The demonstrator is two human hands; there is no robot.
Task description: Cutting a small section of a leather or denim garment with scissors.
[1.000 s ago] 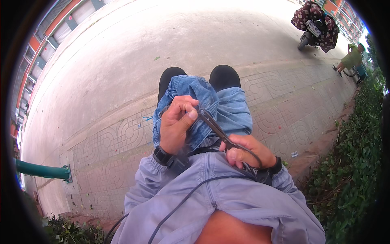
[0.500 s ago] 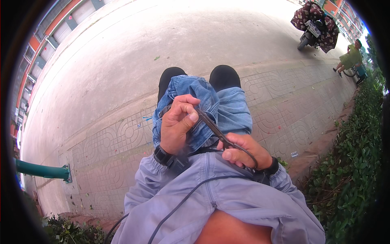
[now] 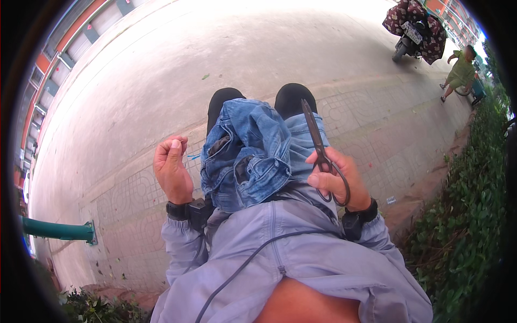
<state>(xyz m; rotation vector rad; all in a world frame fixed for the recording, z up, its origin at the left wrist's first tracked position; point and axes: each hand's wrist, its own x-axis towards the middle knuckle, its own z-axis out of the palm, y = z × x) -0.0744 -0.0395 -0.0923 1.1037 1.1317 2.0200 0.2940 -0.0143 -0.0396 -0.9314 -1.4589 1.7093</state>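
My left hand (image 3: 172, 168) is raised left of the jeans, thumb and fingertips pinched together; anything between them is too small to make out. My right hand (image 3: 343, 177) grips black-handled metal scissors (image 3: 315, 132) by the loops, their long blades together and pointing forward over my right leg. Bunched blue denim jeans (image 3: 250, 151) lie across my lap, with folds and openings showing darker inside. Lighter denim (image 3: 304, 140) lies over the right leg, below one black knee (image 3: 291, 99). A dark cord (image 3: 252, 255) runs over my grey jacket.
Paved ground (image 3: 124, 199) surrounds me. A green metal post (image 3: 59, 230) is at the left, a hedge (image 3: 452, 231) at the right. Farther off are a scooter (image 3: 409, 40) with a patterned cover, a person in green (image 3: 460, 70) beside a bicycle, and shopfronts (image 3: 81, 43).
My left hand has left the jeans and scissor tips, moving out to the left. The scissors have swung more upright in my right hand. The person in green has stepped away from the bicycle.
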